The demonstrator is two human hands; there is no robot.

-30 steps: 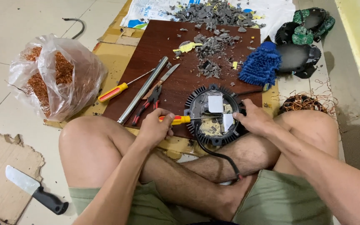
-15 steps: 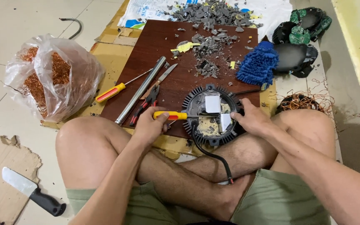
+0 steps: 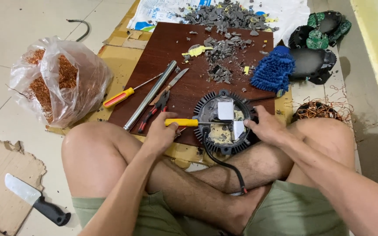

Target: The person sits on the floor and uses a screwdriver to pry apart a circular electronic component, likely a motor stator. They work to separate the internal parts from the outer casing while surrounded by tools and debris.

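I sit cross-legged on the floor. My left hand (image 3: 160, 131) grips a screwdriver with a yellow handle (image 3: 181, 123), its shaft lying across a round black finned electrical unit (image 3: 224, 123) with white blocks and a board inside. My right hand (image 3: 264, 127) holds that unit by its right rim. The unit rests on the near edge of a dark brown wooden board (image 3: 184, 83), against my shins. A black cable (image 3: 228, 168) runs from it toward my ankles.
On the board lie a second yellow-and-red screwdriver (image 3: 123, 95), a metal rod (image 3: 150, 95), red-handled pliers (image 3: 155, 109) and grey debris (image 3: 219, 65). A plastic bag of copper wire (image 3: 57, 83) sits left, a knife (image 3: 35, 199) on cardboard near left, a blue mop head (image 3: 273, 69) and black housings (image 3: 316, 61) right.
My left hand has shifted with the yellow screwdriver, bringing its shaft further across the round unit. My right hand has stayed on the unit's rim.
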